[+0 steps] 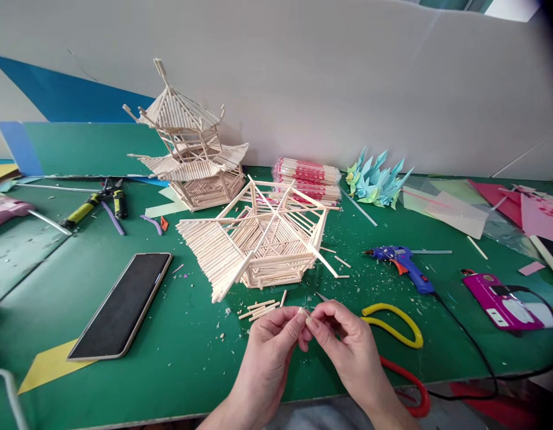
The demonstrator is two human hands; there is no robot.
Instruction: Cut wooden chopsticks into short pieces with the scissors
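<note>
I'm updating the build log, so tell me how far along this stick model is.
Done: one two-tier pagoda stands finished at the back. A second roof section lies assembled on the green table, one side fully slatted. In hand: the left hand and right hand pinch a small stick piece together. Left: bare rafters on the far side, loose cut sticks, unopened stick bundles.

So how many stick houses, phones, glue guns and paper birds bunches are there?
Stick houses: 2, the tall tower and the unfinished roof.
Phones: 2, the black phone and the pink phone.
Glue guns: 1, blue.
Paper bird bunches: 1.
Total: 6.
</note>
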